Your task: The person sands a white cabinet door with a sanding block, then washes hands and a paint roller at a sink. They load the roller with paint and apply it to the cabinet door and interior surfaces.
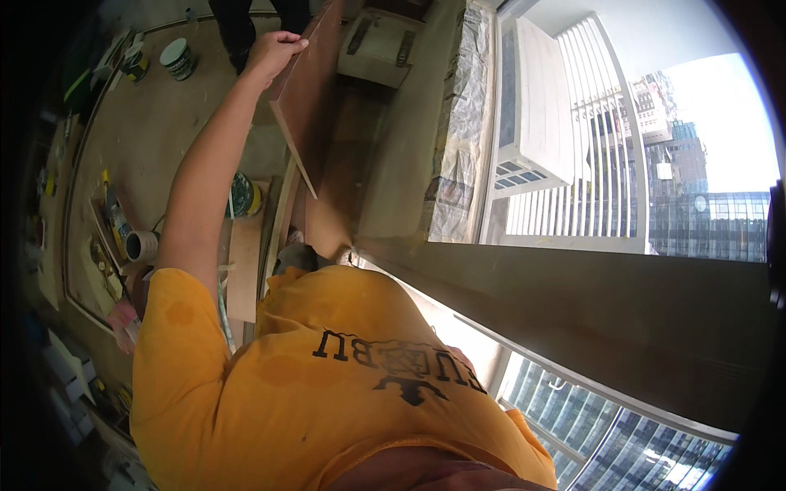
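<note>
My left hand (277, 57) is closed over the edge of a brown wooden panel (311, 98), thumb and fingers pinching it near its far end. The panel stands on edge and slants toward me, its pale near edge showing; it looks like a cabinet door. Beyond it, a whitish box-like unit (381, 45) with two dark strips sits in a shadowed recess. My left arm is stretched out far ahead. My right hand does not show; just the right sleeve (528, 446) of my orange T-shirt is visible at the lower edge.
Another person's dark-trousered legs (237, 33) are just beyond my hand. Left, the floor holds a white-and-green bucket (176, 59), another bucket (243, 196) and a pale cylinder (142, 245). On the right, crumpled covering (458, 131) lines a window ledge; an outdoor air-conditioning unit (536, 98) sits outside.
</note>
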`<state>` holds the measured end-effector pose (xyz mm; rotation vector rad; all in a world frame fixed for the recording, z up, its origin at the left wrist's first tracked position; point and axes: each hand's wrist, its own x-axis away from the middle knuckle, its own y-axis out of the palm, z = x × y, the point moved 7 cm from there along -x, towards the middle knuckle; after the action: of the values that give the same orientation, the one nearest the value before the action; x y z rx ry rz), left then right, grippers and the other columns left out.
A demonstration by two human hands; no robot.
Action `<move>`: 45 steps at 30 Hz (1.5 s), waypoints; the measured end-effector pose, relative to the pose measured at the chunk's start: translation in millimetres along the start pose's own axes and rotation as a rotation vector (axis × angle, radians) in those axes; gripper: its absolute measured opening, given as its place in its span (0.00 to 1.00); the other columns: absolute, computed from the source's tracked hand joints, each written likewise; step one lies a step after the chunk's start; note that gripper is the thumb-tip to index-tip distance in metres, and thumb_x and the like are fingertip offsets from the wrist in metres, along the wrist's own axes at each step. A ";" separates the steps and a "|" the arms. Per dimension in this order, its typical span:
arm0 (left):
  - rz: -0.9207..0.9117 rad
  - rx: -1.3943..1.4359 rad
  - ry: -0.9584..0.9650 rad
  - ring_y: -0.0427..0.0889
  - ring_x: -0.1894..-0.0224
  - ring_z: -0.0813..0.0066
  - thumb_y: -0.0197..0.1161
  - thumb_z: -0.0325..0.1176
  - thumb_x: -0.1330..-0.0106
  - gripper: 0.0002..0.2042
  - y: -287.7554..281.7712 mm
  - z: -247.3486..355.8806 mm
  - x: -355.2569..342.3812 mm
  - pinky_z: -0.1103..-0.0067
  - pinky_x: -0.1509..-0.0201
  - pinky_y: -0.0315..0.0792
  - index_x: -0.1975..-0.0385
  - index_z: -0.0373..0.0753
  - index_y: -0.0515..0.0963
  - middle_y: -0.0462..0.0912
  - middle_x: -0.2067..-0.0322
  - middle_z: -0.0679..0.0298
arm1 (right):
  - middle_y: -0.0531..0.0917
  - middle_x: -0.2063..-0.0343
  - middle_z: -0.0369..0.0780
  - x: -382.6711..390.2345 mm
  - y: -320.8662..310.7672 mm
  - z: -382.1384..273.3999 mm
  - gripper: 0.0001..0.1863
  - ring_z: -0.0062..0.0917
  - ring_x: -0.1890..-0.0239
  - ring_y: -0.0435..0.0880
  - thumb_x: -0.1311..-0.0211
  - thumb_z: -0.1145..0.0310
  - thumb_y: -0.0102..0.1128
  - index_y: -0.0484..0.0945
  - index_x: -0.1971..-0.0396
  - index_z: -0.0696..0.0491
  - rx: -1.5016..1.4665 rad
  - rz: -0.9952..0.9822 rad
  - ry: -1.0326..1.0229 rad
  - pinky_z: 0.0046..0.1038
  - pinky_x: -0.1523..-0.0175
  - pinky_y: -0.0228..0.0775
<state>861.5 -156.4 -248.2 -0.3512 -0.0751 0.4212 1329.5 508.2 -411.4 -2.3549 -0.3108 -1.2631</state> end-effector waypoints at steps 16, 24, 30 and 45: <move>-0.087 -0.508 0.034 0.76 0.40 0.48 0.64 0.42 0.39 0.31 -7.1 -11.1 -27.6 0.68 0.37 0.69 0.41 0.25 0.70 0.77 0.44 0.39 | 0.81 0.70 0.40 36.8 91.3 -87.7 0.11 0.25 0.72 0.79 0.30 0.72 0.54 0.79 0.52 0.56 0.072 0.098 -0.367 0.30 0.68 0.75; -0.076 -0.465 0.024 0.73 0.39 0.42 0.56 0.36 0.39 0.28 -2.2 -11.0 -21.2 0.63 0.34 0.68 0.42 0.23 0.68 0.73 0.43 0.34 | 0.82 0.70 0.41 56.1 117.9 -129.4 0.11 0.27 0.71 0.82 0.29 0.72 0.54 0.79 0.50 0.56 0.002 0.102 -0.359 0.31 0.65 0.79; -0.089 -0.388 0.079 0.74 0.40 0.41 0.55 0.35 0.40 0.28 4.2 -9.1 -23.5 0.63 0.35 0.69 0.42 0.22 0.68 0.74 0.44 0.33 | 0.82 0.70 0.43 -56.2 107.9 11.8 0.13 0.29 0.72 0.82 0.27 0.70 0.52 0.77 0.50 0.59 -0.013 -0.072 0.392 0.30 0.65 0.81; -0.074 -0.445 0.015 0.73 0.38 0.44 0.61 0.40 0.38 0.32 -12.3 -8.0 -11.1 0.66 0.35 0.68 0.39 0.22 0.66 0.74 0.43 0.36 | 0.86 0.69 0.41 -125.9 82.7 110.0 0.13 0.26 0.72 0.85 0.27 0.64 0.54 0.82 0.56 0.58 0.326 -0.271 0.339 0.30 0.65 0.80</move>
<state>857.2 -174.0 -251.4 -0.7868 -0.1676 0.3264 1372.6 490.8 -592.0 -1.8332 -0.6842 -1.5722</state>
